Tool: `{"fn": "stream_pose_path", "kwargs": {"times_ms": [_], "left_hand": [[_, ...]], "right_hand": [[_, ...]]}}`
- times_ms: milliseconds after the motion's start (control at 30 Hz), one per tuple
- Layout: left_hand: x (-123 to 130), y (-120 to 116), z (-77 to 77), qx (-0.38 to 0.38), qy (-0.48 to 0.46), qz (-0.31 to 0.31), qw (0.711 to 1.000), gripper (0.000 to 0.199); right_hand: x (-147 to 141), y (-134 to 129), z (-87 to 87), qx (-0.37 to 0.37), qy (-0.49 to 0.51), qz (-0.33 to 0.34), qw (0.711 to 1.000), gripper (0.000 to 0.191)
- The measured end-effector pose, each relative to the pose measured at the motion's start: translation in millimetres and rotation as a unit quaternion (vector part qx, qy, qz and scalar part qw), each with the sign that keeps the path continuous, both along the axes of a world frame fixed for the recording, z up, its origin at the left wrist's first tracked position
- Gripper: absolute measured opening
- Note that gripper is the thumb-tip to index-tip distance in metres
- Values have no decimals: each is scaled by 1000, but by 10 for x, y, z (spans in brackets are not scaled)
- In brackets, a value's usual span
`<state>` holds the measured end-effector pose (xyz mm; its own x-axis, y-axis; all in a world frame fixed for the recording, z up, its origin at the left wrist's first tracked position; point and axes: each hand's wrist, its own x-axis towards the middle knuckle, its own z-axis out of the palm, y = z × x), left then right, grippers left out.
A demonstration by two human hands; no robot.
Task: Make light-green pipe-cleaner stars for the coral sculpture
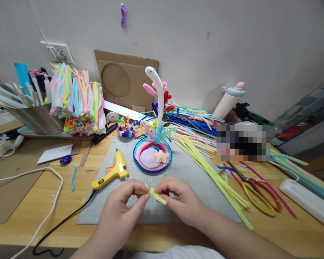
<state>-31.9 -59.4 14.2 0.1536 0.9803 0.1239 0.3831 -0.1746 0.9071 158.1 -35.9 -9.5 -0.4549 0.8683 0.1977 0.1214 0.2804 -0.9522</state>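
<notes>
Between my fingertips, over the near part of the grey cutting mat (97, 212), is a short bent piece of yellow-green pipe cleaner (160, 199). My left hand (125, 207) pinches it from one side, my right hand (182, 201) from the other. Just beyond stands a pipe-cleaner craft: a round blue-rimmed base (140, 166) with coiled pink rings, a beige star (161, 157) on it, and a tall white curved stem (160, 97) with coloured petals. A yellow glue gun (112, 174) lies to the left of my hands. Long yellow-green pipe cleaners (213, 172) lie to the right.
Scissors (255, 194) with yellow and red handles lie at right, near a white power strip (305, 201). Bundled pipe cleaners (77, 99) and a metal holder of sticks (37, 118) stand back left. A cardboard sheet (143, 75) leans on the wall beside a bottle (226, 100) further right.
</notes>
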Motion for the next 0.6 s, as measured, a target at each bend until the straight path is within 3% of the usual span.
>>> {"fn": "stream_pose_path", "kwargs": {"times_ms": [133,233,333,433,533,600], "left_hand": [[15,-16,36,18,3,-1,1000,6],[14,-30,73,31,16,-6,999,6],[11,-38,65,36,22,-21,999,7],[5,-31,2,29,27,-28,999,6],[0,-28,4,75,30,56,995,12],[19,-56,122,140,32,118,983,20]], "right_hand": [[-37,7,-11,-215,123,5,969,25],[-32,14,11,-294,172,19,940,31],[-26,14,22,-294,174,22,940,30],[-29,1,2,-254,138,-1,957,27],[-23,-8,-42,-165,90,-49,981,16],[-10,0,-66,-91,55,-79,991,9]]}}
